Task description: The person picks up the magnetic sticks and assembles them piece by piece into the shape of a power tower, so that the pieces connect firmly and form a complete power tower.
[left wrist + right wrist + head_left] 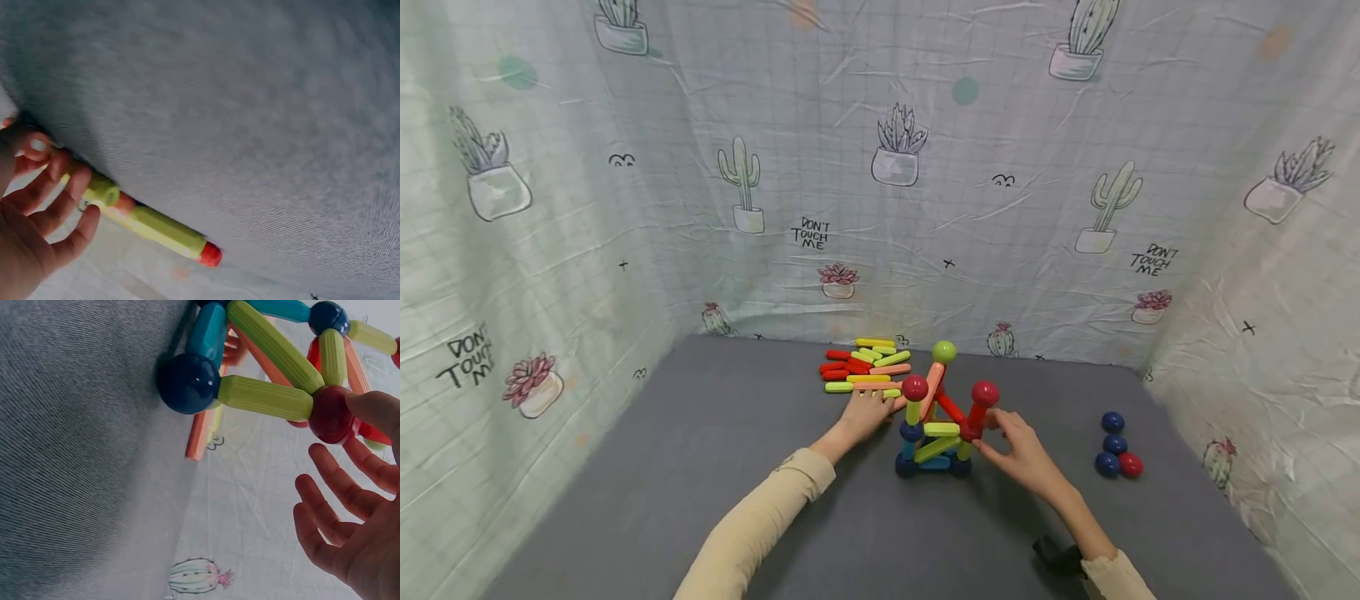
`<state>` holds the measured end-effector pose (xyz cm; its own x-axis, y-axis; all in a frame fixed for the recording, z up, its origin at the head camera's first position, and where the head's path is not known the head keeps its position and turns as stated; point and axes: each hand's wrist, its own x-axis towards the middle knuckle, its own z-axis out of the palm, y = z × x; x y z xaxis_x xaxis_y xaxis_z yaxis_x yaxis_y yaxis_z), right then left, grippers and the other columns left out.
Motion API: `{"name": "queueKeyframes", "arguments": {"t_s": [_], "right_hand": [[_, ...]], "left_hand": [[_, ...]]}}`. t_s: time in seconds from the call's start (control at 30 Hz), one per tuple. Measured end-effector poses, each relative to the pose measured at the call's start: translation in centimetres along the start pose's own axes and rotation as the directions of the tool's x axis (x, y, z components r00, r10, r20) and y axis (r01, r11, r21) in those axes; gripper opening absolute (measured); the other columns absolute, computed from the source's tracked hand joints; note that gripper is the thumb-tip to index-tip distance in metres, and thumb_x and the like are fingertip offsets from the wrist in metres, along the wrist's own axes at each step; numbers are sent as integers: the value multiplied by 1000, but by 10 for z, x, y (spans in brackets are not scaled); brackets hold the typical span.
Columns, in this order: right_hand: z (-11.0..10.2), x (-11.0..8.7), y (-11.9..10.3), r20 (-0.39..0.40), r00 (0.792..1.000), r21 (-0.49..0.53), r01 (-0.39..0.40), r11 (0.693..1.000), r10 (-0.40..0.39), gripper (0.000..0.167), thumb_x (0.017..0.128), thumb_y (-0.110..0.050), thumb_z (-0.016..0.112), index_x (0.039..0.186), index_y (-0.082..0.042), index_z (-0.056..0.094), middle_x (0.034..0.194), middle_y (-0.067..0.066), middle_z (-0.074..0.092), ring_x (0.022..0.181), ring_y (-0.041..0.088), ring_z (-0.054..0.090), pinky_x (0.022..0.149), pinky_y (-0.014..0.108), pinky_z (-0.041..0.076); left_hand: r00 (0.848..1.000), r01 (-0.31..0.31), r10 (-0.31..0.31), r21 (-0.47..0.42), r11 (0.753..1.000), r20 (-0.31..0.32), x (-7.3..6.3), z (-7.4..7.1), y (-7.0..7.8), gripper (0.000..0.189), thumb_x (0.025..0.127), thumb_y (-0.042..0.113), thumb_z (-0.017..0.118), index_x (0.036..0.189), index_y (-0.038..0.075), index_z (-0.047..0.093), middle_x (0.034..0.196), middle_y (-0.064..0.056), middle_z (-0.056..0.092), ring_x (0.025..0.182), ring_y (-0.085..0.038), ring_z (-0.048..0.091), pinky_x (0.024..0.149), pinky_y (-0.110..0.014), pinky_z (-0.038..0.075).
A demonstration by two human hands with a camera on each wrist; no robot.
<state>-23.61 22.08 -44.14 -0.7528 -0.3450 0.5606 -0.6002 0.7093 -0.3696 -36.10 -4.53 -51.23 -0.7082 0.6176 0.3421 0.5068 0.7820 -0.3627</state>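
Near the middle of the table stands a magnetic stick-and-ball structure [942, 430], built of coloured sticks and balls. On its right side, my right hand [1018, 454] pinches a dark red ball [331, 414] between thumb and index finger; the other fingers are spread. That ball joins several sticks, among them a yellow-green stick [265, 397] running to a dark blue ball [189, 383]. My left hand [865, 414] reaches to the near edge of a pile of loose sticks [850, 367], fingers spread and lightly bent. Its fingertips touch yellow-green sticks [165, 230]; its thumb is partly hidden.
Several loose balls, blue [1113, 422] and red [1131, 465], lie on the grey table [700, 467] at the right. A black object [1057, 557] is by my right wrist. Cactus-patterned cloth [820, 167] hangs behind and at both sides.
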Motion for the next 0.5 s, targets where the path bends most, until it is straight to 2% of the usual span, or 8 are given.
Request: {"name": "queueKeyframes", "arguments": {"t_s": [0.1,0.13,0.17,0.23,0.3,0.37,0.43,0.5], "right_hand": [[-2,3,-1,31,999,5,-30,1000,30,33,73,-14,72,101,-9,55,88,4,60,79,10,48,67,31,46],[-2,3,-1,41,998,9,-41,999,40,32,73,-14,71,100,-10,55,88,5,60,80,11,48,68,33,46],[-3,4,-1,52,997,12,-51,999,50,31,74,-15,71,100,-10,55,89,5,60,80,11,48,68,34,46],[-4,4,-1,66,996,14,-62,998,61,31,75,-15,70,101,-10,55,89,5,60,81,13,49,69,35,47],[-5,4,-1,79,995,16,-66,998,64,32,75,-15,70,103,-9,55,90,4,60,83,13,50,69,35,47],[-5,4,0,85,995,17,-59,998,57,32,76,-15,69,104,-9,55,91,3,60,84,14,50,69,33,47],[-6,3,2,87,995,21,-49,999,47,33,76,-14,69,105,-9,55,92,3,60,85,15,51,69,33,47],[-8,3,3,89,995,24,-37,999,35,34,76,-14,69,106,-10,55,93,2,60,85,14,50,69,32,47]], "left_hand": [[999,44,-43,-34,998,29,-3,-9,-2,20,84,33,60,97,18,63,91,-7,62,87,-25,58,71,-44,49],[994,84,-79,-73,994,78,-7,-26,-3,18,80,29,65,94,17,64,91,-8,63,87,-25,58,71,-43,49],[989,122,-111,-108,987,99,-10,-34,-6,19,80,29,65,94,16,64,92,-8,63,86,-25,57,70,-42,48],[982,183,-174,-163,969,72,-20,-55,-13,17,81,28,63,93,15,64,90,-8,61,83,-24,54,68,-39,45],[970,240,-245,-220,946,6,-29,-77,-22,14,82,26,62,90,15,63,87,-6,59,80,-23,52,66,-38,41],[949,265,-301,-282,922,-91,-35,-101,-30,13,83,24,62,93,15,63,87,-5,58,80,-23,50,67,-38,39],[922,250,-334,-356,900,-197,-37,-129,-37,14,83,22,62,95,14,64,88,-4,57,81,-22,50,68,-38,38],[900,182,-327,-432,884,-289,-37,-158,-38,18,82,20,64,99,13,65,91,-4,58,84,-22,51,71,-39,39]]}}
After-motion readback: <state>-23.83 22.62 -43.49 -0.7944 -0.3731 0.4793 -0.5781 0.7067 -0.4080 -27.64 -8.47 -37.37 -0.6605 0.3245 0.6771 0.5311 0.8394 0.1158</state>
